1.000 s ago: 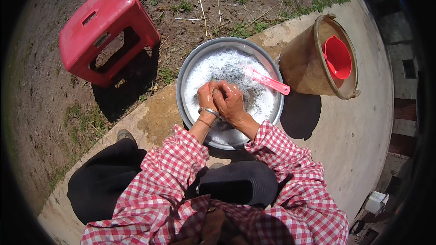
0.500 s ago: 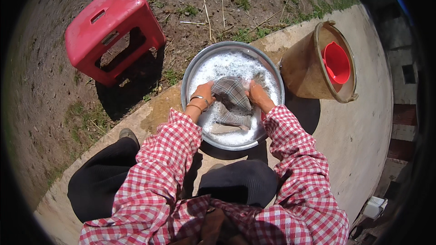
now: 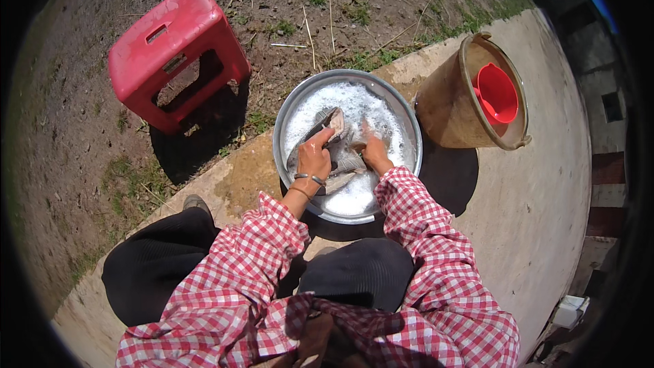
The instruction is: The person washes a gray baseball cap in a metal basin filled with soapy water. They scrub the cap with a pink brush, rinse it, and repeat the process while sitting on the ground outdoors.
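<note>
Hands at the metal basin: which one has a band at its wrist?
The left hand, gripping the checked cloth: a silvery band rings its wrist, while the right hand, partly in the foam, shows none.

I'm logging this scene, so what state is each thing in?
Left hand: closed on the plaid cloth.
Right hand: fingertips hidden, grip unclear.
Plaid cloth: crumpled, partly in suds.
Metal basin: uncovered, holding suds.
Bucket: upright, uncovered.
Red container: inside the bucket.
Red stool: upright, unoccupied.

Bucket (image 3: 446, 102) blocks far R of basin (image 3: 278, 142) (v. close); room L, twd stool (image 3: 184, 34).
</note>
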A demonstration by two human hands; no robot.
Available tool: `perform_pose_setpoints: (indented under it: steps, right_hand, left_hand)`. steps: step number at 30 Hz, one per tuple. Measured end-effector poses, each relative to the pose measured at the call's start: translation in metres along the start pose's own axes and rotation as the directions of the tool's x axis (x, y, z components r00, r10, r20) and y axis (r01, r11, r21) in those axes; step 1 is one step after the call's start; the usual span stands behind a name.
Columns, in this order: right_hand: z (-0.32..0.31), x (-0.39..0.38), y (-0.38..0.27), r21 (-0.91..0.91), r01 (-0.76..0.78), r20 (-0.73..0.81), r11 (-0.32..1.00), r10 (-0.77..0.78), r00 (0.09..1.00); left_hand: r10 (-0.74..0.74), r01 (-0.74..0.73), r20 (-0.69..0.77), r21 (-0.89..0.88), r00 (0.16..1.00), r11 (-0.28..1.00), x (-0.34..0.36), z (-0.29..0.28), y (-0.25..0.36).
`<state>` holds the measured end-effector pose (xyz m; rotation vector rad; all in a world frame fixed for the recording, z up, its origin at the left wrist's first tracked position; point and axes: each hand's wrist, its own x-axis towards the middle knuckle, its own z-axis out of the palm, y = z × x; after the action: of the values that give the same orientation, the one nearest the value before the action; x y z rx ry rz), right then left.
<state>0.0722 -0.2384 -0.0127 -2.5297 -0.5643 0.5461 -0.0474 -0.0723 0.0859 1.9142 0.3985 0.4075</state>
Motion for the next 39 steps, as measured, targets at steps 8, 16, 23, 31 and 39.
perform_pose_setpoints:
  steps: [8, 16, 23, 31, 39]
  right_hand:
    - [-0.065, -0.044, -0.008, 0.168, 0.243, -0.204, 0.955, -0.207, 0.957]
    - [-0.092, -0.086, -0.063, 0.574, 0.119, -0.039, 0.81, -0.118, 0.992]
    - [-0.026, -0.087, -0.101, 0.474, 0.225, -0.198, 0.851, -0.145, 0.969]
    - [-0.043, -0.083, -0.083, 0.183, -0.074, -0.091, 0.98, 0.091, 0.992]
    - [-0.022, -0.051, -0.102, 0.439, 0.134, 0.05, 0.889, -0.173, 0.984]
  left_hand:
    - [0.009, -0.054, 0.257, 0.17, 0.966, 0.984, -0.042, 0.037, -0.012]
    - [0.252, -0.255, 0.059, 0.388, 0.966, 0.886, 0.013, 0.019, -0.004]
    - [0.169, -0.317, 0.28, 0.659, 0.945, 0.682, 0.08, 0.026, -0.033]
    - [-0.293, -0.07, 0.533, 0.559, 0.794, 0.826, 0.121, 0.01, -0.065]
    - [-0.24, 0.196, 0.296, 0.173, 0.924, 0.965, 0.068, 0.003, -0.094]
